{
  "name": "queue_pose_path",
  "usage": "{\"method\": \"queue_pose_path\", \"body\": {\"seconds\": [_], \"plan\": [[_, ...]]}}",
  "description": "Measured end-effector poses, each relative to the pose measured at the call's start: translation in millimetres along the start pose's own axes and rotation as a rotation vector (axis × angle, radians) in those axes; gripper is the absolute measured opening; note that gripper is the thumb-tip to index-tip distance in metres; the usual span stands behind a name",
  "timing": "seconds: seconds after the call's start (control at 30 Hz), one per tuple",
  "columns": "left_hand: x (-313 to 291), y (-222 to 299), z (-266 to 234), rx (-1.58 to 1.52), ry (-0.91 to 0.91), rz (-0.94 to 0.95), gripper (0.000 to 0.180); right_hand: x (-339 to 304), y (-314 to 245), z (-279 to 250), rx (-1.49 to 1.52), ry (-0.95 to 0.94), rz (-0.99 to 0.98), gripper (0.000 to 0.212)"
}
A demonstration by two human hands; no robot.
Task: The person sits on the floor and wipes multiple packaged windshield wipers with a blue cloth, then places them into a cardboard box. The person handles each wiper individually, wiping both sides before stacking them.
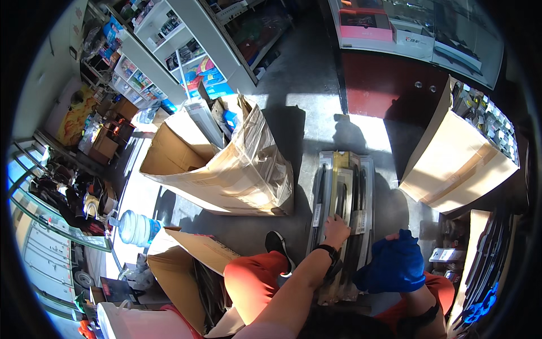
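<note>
Packages [357, 212], long and narrow, laid side by side on a grey floor [319, 133] in hard sunlight, directly before a person in red trousers [254, 282]. Left hand [337, 230] down on the row, fingers bent, black band [330, 255] around the wrist; firm grip or light touch, impossible to tell. Right hand [393, 236] mostly hidden by bunched blue cloth [395, 268] just beside the packages, bits of finger at the upper edge (clenched on the fabric or merely wrapped in it, no telling from this angle). Black shoe [276, 248] near the row's left side. Beyond, to the left, a tall open cardboard box [226, 183]; to the right, a second carton [451, 161], packed to the brim with small wrapped goods [486, 121]. Close by the left knee, a third box [175, 277] with dark lengths inside; at far right, black strips [485, 271] in a narrow box, near a bright blue tangle [480, 308]. Farther off, a water jug [138, 227], stocked white shelves [197, 28] and a glass display counter [389, 42] above a dark red base [372, 90].
</note>
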State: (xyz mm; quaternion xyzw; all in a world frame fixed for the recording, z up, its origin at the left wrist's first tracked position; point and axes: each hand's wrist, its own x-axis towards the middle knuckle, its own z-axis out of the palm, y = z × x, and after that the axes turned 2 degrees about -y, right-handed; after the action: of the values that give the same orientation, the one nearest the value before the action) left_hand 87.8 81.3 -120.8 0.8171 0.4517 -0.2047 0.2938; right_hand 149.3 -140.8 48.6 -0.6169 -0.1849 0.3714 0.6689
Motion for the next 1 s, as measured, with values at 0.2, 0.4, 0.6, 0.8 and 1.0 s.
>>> {"method": "queue_pose_path", "body": {"seconds": [0.2, 0.4, 0.6, 0.8, 1.0], "plan": [[-92.5, -1.7, -200.3, -0.16, 0.573, 0.792, 0.03, -5.7, -34.7, 33.7, -1.358, -0.012, -0.853, 0.035], [-132.3, -79.5, -452.3, -0.034, 0.88, 0.615, 0.011, -2.8, -22.2, 49.6, -1.348, -0.041, -0.714, 0.027], [-68.9, -141.5, -518.1, 0.53, 0.444, 0.404, 0.034, 8.0, 0.2, 63.0, -0.444, -0.074, -0.272, 0.027], [-7.2, -142.3, -506.6, 0.627, 0.366, 0.29, 0.055, 27.1, 36.5, 54.5, -0.576, -0.041, -0.144, 0.027], [1.5, -129.1, -514.7, 0.58, 0.236, 0.079, 0.059, 34.1, 15.1, 78.8, -0.836, -0.092, -0.187, 0.03]]}}
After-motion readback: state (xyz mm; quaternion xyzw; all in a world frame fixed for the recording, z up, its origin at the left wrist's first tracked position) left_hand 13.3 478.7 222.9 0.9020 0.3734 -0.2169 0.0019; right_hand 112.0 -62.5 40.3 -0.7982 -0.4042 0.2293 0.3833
